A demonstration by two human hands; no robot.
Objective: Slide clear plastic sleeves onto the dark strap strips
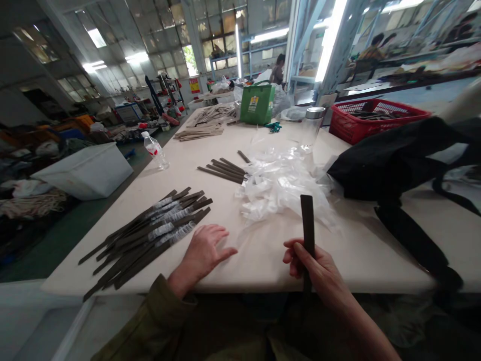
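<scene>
My right hand (pixel 310 260) is closed on a dark flat strip (pixel 307 220), which stands upright above the table's front edge. My left hand (pixel 206 250) rests on or just over the pale table (pixel 255 265), its thumb apart from the fingers and nothing in it. Left of that hand lies a pile of dark strips (pixel 139 245), several wrapped with clear plastic around part of their length. Crumpled clear plastic bags (pixel 280 185) spread across the table's middle, with a few more dark strips (pixel 225 169) at their left side.
A plastic bottle (pixel 156 152) stands at the left edge. Farther back are beige strips (pixel 199 132), a green bag (pixel 257 104) and a clear jar (pixel 312 130). On the right are a red basket (pixel 349 128) and a black cloth bag (pixel 383 160). People sit in the background.
</scene>
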